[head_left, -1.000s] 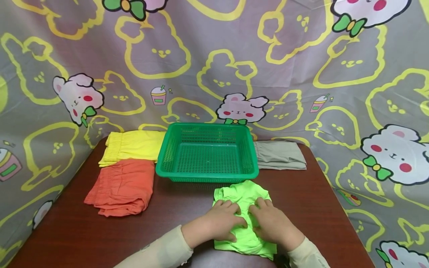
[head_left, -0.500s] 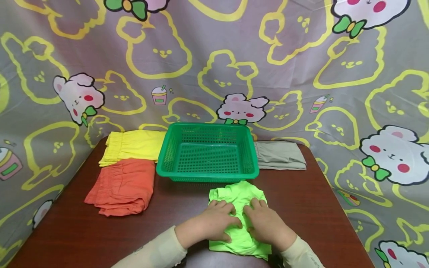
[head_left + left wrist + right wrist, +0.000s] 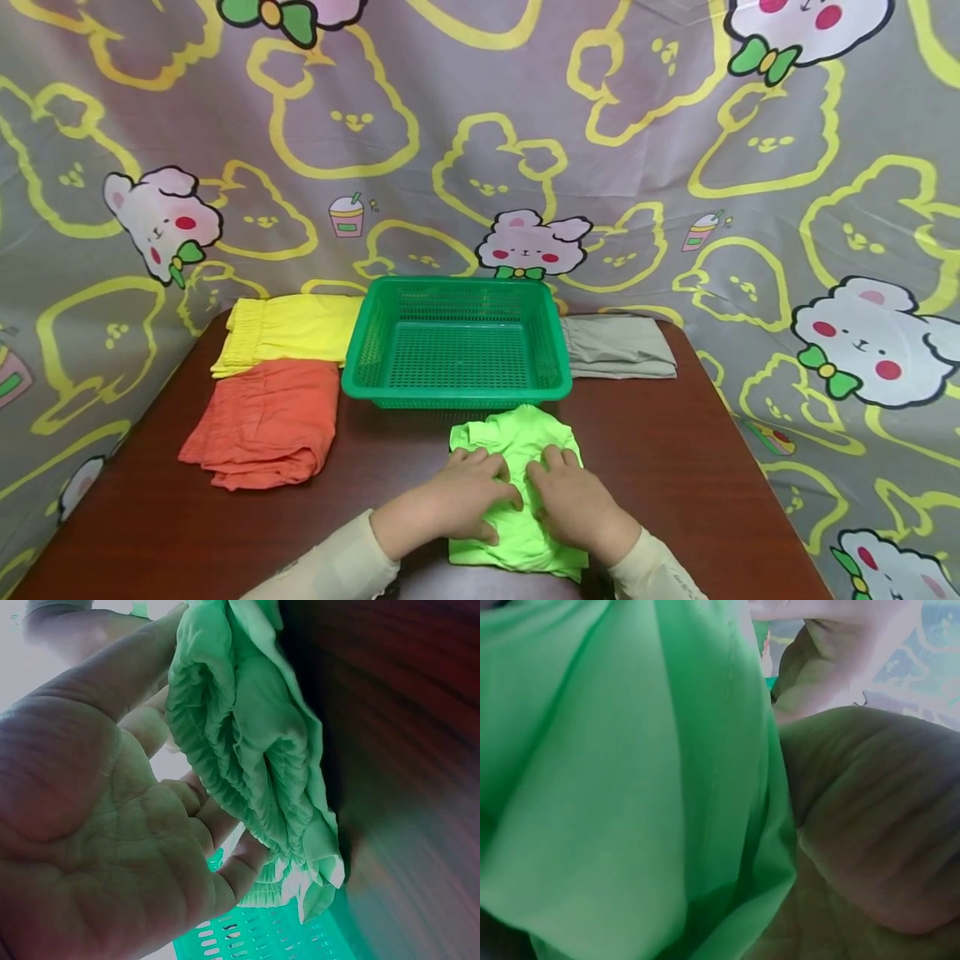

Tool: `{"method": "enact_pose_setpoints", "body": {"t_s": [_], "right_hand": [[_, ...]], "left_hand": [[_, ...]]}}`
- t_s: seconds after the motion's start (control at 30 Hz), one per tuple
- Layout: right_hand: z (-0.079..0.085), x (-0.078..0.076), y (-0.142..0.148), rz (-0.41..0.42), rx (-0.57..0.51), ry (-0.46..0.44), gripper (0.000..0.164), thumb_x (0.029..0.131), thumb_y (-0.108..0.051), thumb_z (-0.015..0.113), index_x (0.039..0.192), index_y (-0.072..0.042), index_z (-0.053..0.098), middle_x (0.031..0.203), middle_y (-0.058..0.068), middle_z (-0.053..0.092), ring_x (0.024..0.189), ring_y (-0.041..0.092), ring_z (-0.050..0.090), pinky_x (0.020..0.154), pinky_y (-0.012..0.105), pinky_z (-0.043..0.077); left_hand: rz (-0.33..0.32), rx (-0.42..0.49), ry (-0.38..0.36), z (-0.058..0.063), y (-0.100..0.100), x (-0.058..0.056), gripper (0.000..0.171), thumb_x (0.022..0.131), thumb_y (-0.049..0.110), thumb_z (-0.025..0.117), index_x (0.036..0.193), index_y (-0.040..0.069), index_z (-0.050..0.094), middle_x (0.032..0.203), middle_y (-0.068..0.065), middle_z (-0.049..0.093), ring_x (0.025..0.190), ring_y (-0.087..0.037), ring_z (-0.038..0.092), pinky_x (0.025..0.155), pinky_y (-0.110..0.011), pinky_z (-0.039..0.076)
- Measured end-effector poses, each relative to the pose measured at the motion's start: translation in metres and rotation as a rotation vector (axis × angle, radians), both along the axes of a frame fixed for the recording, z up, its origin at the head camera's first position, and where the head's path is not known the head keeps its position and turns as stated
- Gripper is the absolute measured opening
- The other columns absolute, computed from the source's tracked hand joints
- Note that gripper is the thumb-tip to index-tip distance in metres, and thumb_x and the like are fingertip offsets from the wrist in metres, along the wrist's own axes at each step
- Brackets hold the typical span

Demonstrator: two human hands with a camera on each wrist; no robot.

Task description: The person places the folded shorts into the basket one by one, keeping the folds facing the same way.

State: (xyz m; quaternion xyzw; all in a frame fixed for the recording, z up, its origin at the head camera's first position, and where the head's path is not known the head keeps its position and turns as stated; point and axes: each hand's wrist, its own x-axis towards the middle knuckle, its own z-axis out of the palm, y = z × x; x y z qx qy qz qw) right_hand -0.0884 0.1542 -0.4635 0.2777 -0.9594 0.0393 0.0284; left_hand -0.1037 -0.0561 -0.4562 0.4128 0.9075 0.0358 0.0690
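Observation:
A folded neon-green garment with a gathered elastic waist (image 3: 517, 533) lies on the table in front of the basket. My left hand (image 3: 465, 500) rests on its left half, fingers spread and slightly bent on the cloth. On the right half lies my right hand (image 3: 573, 504), its fingertips touching the top. In the left wrist view, the fingers reach along the layered, ruffled edge of the green garment (image 3: 225, 727), palm apart from it. The right wrist view is mostly filled by green cloth (image 3: 622, 780), with the thumb side of the hand beside it; those fingertips are hidden.
A green plastic basket (image 3: 457, 393) with nothing in it stands at the back middle. Folded yellow (image 3: 292, 329) and orange (image 3: 270, 421) garments lie to its left, a folded grey garment (image 3: 622, 346) to its right. A patterned curtain (image 3: 645, 167) surrounds the brown table (image 3: 375, 475).
Both hands and the green garment beneath them have slid a little to the left. The view has turned slightly; the basket and other garments stay where they were.

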Motion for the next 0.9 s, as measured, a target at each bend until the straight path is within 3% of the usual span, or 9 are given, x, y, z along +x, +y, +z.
{"method": "enact_pose_setpoints", "body": {"t_s": [0.63, 0.9], "right_hand": [[0.007, -0.001, -0.020, 0.047, 0.016, -0.049, 0.034, 0.072, -0.011, 0.081, 0.095, -0.008, 0.057, 0.095, 0.011, 0.047, 0.087, 0.030, 0.047, 0.050, 0.035, 0.046], [0.005, -0.004, -0.025, 0.066, 0.049, -0.010, 0.035, 0.071, -0.015, 0.082, 0.094, -0.008, 0.057, 0.094, 0.011, 0.048, 0.084, 0.030, 0.048, 0.048, 0.034, 0.046]], "left_hand": [[0.046, 0.026, -0.061, 0.007, -0.019, -0.001, 0.048, 0.068, 0.049, 0.091, 0.111, 0.043, 0.071, 0.113, 0.014, 0.054, 0.105, -0.008, 0.046, 0.087, -0.036, 0.038], [0.062, 0.049, -0.061, 0.007, -0.024, -0.002, 0.047, 0.065, 0.046, 0.092, 0.107, 0.042, 0.072, 0.110, 0.014, 0.054, 0.102, -0.008, 0.046, 0.084, -0.034, 0.037]]}}
